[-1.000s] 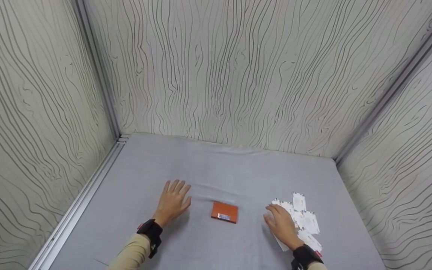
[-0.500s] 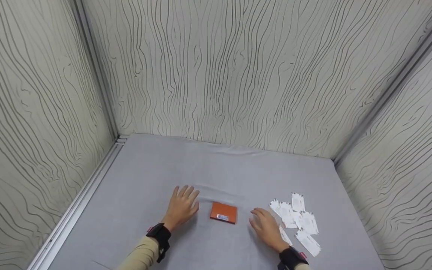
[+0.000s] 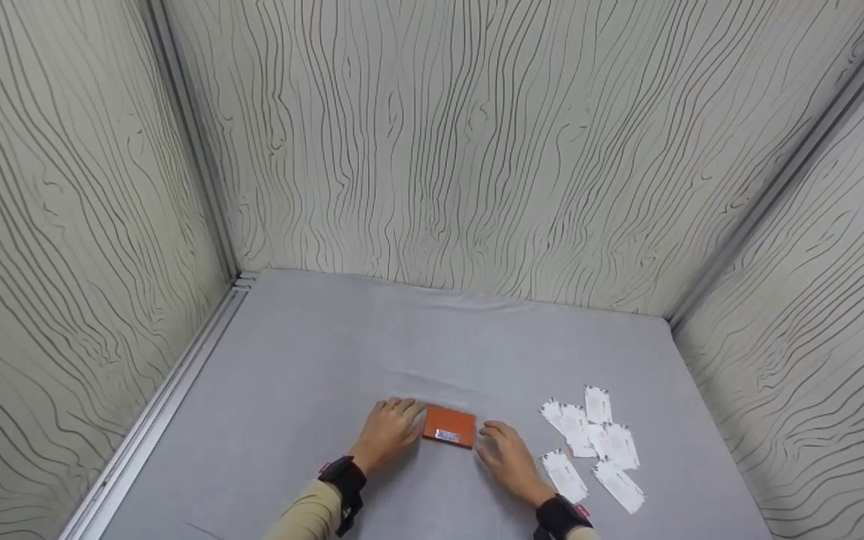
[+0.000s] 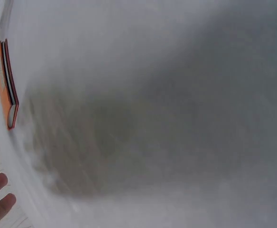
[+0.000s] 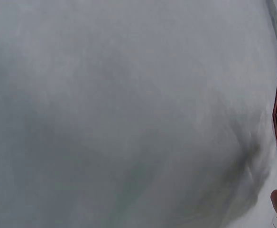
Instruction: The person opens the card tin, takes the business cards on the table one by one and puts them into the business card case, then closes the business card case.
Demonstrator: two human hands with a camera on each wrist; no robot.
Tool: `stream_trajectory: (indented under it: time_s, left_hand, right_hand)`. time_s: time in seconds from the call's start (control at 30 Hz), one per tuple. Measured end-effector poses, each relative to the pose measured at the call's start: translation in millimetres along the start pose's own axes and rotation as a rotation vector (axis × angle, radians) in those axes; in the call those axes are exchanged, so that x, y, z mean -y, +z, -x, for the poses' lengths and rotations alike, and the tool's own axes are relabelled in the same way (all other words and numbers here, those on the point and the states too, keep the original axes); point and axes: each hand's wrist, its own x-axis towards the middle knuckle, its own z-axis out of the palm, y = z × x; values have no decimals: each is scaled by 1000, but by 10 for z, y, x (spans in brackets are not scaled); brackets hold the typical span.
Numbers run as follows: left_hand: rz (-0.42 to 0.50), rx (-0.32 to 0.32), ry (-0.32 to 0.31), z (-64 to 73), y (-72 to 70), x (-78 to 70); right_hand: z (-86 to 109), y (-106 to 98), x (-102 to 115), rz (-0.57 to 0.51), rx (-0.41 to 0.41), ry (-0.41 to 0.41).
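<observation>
Grey cloth (image 3: 312,330) spreads beneath me. My left hand (image 3: 391,433) and right hand (image 3: 510,460) hold nothing, fingers loose; between them lies the orange booklet (image 3: 449,421), which uneven pressure could skew. Rightward, a careless sweep might scatter white cards (image 3: 576,432).

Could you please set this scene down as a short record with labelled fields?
Middle: orange rectangular book-like object, lying flat
Left hand: beside the object's left edge; contact unclear
Right hand: by its right edge, holding nothing
To the right: loose white rectangular paper-like cards, some overlapping
Surface: grey cloth-covered table, slightly wrinkled
Backdrop: off-white panels with dark wood-grain lines
</observation>
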Motion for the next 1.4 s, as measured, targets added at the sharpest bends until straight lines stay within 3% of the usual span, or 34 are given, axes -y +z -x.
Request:
stream_trajectory:
  time_s: [0.13, 0.33, 0.53, 0.77, 0.97, 1.03, 1.27, 1.4]
  left_hand:
    - [29, -17, 44, -38, 30, -71]
    - [50, -1, 63, -64, 90, -146]
    - [7, 82, 49, -103, 174, -196]
    - [-126, 171, 34, -123, 175, -214]
    - [-92, 281, 9, -121, 145, -258]
    - [-75, 274, 15, -111, 153, -273]
    - [-88, 141, 44, -102, 293, -270]
    - [-89, 130, 62, -128, 285, -274]
  right_hand:
    - [10, 38, 5, -40, 5, 10]
    - [5, 66, -5, -51, 35, 59]
    - [1, 65, 1, 0, 65, 73]
    - [-41, 81, 43, 63, 127, 60]
    - [-52, 109, 65, 97, 135, 79]
    - [-46, 122, 63, 114, 126, 63]
    - [-31, 149, 43, 129, 104, 47]
    - [-29, 142, 46, 127, 94, 52]
